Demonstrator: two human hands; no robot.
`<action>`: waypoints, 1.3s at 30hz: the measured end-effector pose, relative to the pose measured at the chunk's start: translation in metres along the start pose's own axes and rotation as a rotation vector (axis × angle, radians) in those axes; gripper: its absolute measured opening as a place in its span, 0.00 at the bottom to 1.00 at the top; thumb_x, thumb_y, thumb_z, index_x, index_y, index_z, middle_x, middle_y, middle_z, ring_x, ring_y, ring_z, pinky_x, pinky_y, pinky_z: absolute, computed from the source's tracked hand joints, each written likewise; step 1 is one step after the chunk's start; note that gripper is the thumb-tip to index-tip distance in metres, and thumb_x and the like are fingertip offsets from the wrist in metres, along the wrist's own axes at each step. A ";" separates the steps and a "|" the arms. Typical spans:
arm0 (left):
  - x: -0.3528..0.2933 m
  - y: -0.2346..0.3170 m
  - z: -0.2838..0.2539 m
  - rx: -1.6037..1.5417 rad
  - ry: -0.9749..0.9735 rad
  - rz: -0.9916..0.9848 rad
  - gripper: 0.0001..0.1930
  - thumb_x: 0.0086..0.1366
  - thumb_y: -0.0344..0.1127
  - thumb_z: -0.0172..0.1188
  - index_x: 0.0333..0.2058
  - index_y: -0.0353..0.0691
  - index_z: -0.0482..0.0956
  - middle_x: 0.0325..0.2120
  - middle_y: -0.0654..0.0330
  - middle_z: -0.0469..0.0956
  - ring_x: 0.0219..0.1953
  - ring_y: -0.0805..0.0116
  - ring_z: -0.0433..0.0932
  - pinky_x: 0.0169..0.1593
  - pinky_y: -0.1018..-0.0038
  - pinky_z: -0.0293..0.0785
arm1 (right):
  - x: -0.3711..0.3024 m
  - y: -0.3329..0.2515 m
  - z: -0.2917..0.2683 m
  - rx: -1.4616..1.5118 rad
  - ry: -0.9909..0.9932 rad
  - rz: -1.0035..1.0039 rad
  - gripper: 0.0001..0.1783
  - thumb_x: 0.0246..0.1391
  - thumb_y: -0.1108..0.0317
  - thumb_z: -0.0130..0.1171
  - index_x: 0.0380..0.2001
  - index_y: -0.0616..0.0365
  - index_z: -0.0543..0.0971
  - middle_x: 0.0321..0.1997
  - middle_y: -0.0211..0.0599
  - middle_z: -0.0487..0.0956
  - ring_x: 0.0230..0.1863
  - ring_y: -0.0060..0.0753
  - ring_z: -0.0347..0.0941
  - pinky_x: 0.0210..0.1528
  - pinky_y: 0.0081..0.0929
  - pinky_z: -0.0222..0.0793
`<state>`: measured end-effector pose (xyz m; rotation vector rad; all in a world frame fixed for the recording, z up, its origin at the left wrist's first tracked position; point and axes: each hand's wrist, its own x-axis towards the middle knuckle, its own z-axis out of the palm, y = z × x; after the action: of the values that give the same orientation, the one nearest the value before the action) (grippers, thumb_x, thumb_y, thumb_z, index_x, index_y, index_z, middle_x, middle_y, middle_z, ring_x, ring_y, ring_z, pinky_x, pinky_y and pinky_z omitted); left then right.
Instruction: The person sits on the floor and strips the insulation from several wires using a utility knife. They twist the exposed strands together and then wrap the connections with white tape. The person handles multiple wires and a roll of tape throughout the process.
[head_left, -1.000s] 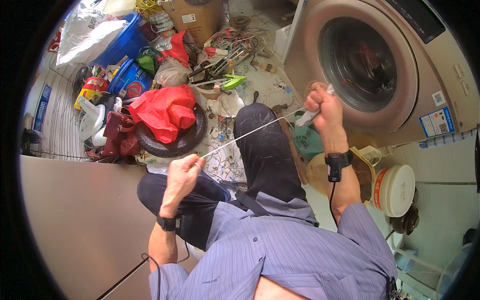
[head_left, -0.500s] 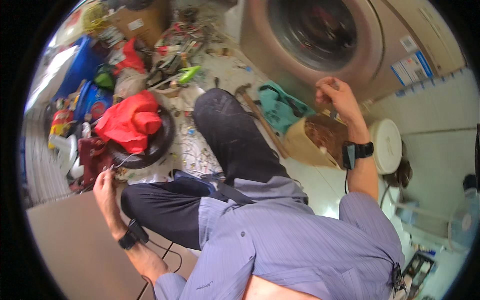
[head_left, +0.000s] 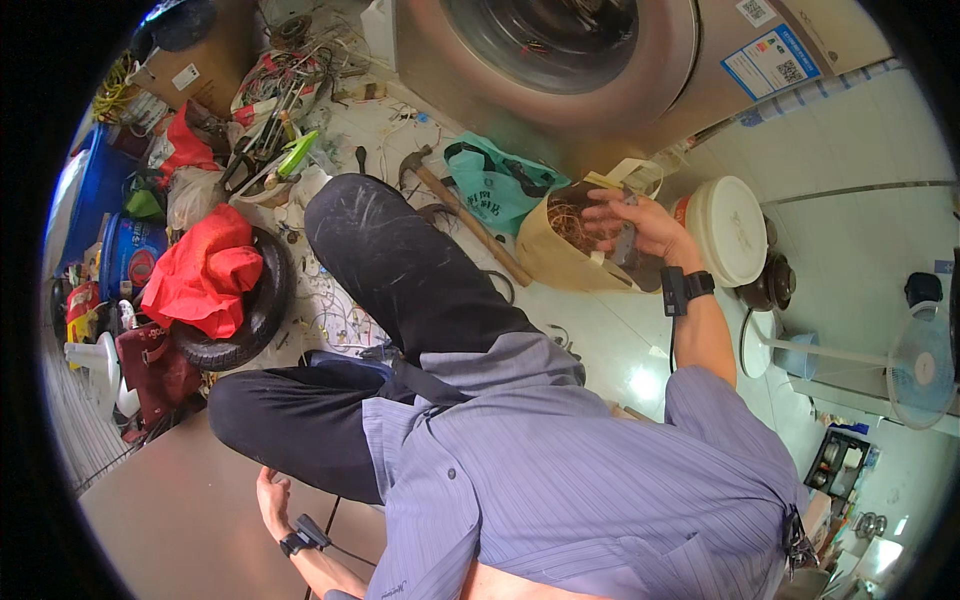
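while right hand (head_left: 645, 226) grips grey tool (head_left: 627, 240) over beige bag (head_left: 538, 256), two o'clock, left hand (head_left: 273, 502) sits at seven-to-eight, grip unclear.

From the right hand (head_left: 645, 228), the beige fabric bag filled with copper-coloured wire (head_left: 540, 250) blocks nine o'clock, the round white lidded bucket (head_left: 730, 230) three and the bronze-coloured washing machine (head_left: 650, 125) twelve, while passage over glossy white floor tiles (head_left: 615, 345) opens at six. Between nine and ten, the teal plastic bag (head_left: 490, 190) and wooden-handled hammer (head_left: 465, 215) obstruct. From the left hand (head_left: 272, 502), the black-trousered leg (head_left: 300, 430) bars one; room lies over the smooth taupe panel (head_left: 165, 515) toward nine.
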<state>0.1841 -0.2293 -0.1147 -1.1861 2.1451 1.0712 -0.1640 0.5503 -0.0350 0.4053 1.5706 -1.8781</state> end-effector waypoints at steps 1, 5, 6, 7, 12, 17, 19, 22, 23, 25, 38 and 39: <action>-0.005 0.002 -0.002 0.153 0.091 0.088 0.26 0.54 0.22 0.59 0.55 0.36 0.78 0.50 0.55 0.83 0.36 0.66 0.80 0.40 0.71 0.76 | -0.001 0.002 -0.002 0.032 -0.015 -0.017 0.29 0.71 0.58 0.56 0.69 0.57 0.67 0.63 0.51 0.76 0.59 0.46 0.78 0.51 0.47 0.82; -0.038 0.079 -0.023 0.385 0.510 0.240 0.19 0.64 0.30 0.60 0.54 0.33 0.80 0.49 0.49 0.84 0.47 0.53 0.83 0.54 0.64 0.78 | -0.007 -0.003 0.010 0.174 -0.031 -0.092 0.28 0.72 0.57 0.54 0.68 0.59 0.67 0.63 0.54 0.75 0.60 0.52 0.77 0.53 0.53 0.81; -0.051 0.114 -0.027 0.347 0.659 0.346 0.16 0.70 0.33 0.59 0.53 0.32 0.80 0.48 0.48 0.84 0.47 0.54 0.84 0.55 0.65 0.77 | -0.008 -0.006 0.018 0.208 0.012 -0.099 0.28 0.72 0.58 0.54 0.68 0.59 0.68 0.63 0.55 0.75 0.60 0.53 0.77 0.53 0.55 0.81; -0.068 0.153 -0.025 0.280 0.774 0.536 0.15 0.71 0.32 0.58 0.52 0.32 0.81 0.47 0.48 0.84 0.47 0.56 0.83 0.54 0.67 0.76 | -0.008 -0.010 0.029 0.262 -0.029 -0.152 0.27 0.72 0.58 0.53 0.68 0.60 0.68 0.63 0.55 0.75 0.60 0.54 0.76 0.54 0.55 0.81; -0.142 0.345 0.098 0.000 0.417 1.123 0.09 0.66 0.27 0.65 0.45 0.35 0.84 0.40 0.52 0.84 0.43 0.59 0.83 0.51 0.68 0.78 | -0.003 -0.018 0.106 0.460 -0.076 -0.299 0.25 0.74 0.58 0.51 0.65 0.62 0.69 0.63 0.54 0.75 0.63 0.54 0.74 0.57 0.57 0.79; -0.154 0.438 0.233 0.169 -0.072 1.424 0.18 0.57 0.36 0.73 0.43 0.36 0.78 0.35 0.52 0.79 0.39 0.51 0.81 0.41 0.61 0.79 | 0.012 -0.016 0.172 0.622 -0.191 -0.366 0.23 0.75 0.58 0.47 0.61 0.66 0.71 0.59 0.52 0.77 0.61 0.51 0.75 0.60 0.55 0.76; -0.153 0.440 0.251 0.128 -0.024 1.438 0.21 0.56 0.38 0.73 0.44 0.35 0.76 0.35 0.52 0.78 0.38 0.51 0.81 0.39 0.60 0.78 | 0.017 -0.016 0.187 0.649 -0.138 -0.357 0.22 0.75 0.57 0.47 0.59 0.66 0.72 0.58 0.51 0.77 0.60 0.50 0.75 0.60 0.51 0.76; -0.142 0.443 0.257 0.165 0.099 1.477 0.18 0.60 0.35 0.69 0.45 0.36 0.75 0.33 0.51 0.79 0.36 0.49 0.82 0.37 0.60 0.78 | 0.021 -0.015 0.202 0.694 -0.173 -0.350 0.22 0.75 0.56 0.49 0.57 0.66 0.74 0.57 0.49 0.78 0.58 0.49 0.76 0.61 0.46 0.74; -0.139 0.443 0.257 0.202 0.112 1.458 0.16 0.61 0.34 0.67 0.45 0.36 0.75 0.32 0.50 0.80 0.35 0.49 0.82 0.37 0.59 0.78 | 0.021 -0.015 0.202 0.705 -0.212 -0.348 0.22 0.75 0.56 0.49 0.57 0.66 0.74 0.57 0.49 0.78 0.58 0.48 0.77 0.62 0.44 0.73; -0.134 0.441 0.256 0.068 0.042 1.320 0.15 0.64 0.32 0.65 0.48 0.35 0.76 0.32 0.51 0.80 0.33 0.54 0.83 0.35 0.63 0.79 | 0.022 -0.015 0.202 0.611 -0.261 -0.398 0.27 0.74 0.51 0.48 0.61 0.65 0.71 0.61 0.47 0.76 0.61 0.44 0.74 0.63 0.44 0.71; -0.128 0.462 0.272 -0.847 -0.348 0.826 0.19 0.62 0.27 0.68 0.49 0.31 0.73 0.35 0.62 0.81 0.36 0.78 0.78 0.41 0.78 0.77 | 0.020 -0.010 0.212 0.460 -0.342 -0.372 0.54 0.68 0.28 0.38 0.74 0.69 0.49 0.73 0.53 0.62 0.69 0.41 0.64 0.71 0.44 0.62; -0.126 0.460 0.274 -0.850 -0.340 0.792 0.18 0.62 0.28 0.68 0.48 0.31 0.74 0.35 0.62 0.82 0.35 0.78 0.78 0.40 0.77 0.77 | 0.021 -0.010 0.214 0.431 -0.355 -0.381 0.54 0.68 0.28 0.38 0.75 0.69 0.48 0.73 0.53 0.61 0.70 0.42 0.64 0.71 0.43 0.62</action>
<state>-0.1358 0.2036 -0.0004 -0.2978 1.9185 2.4769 -0.1503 0.3403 0.0099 -0.0610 1.0551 -2.4301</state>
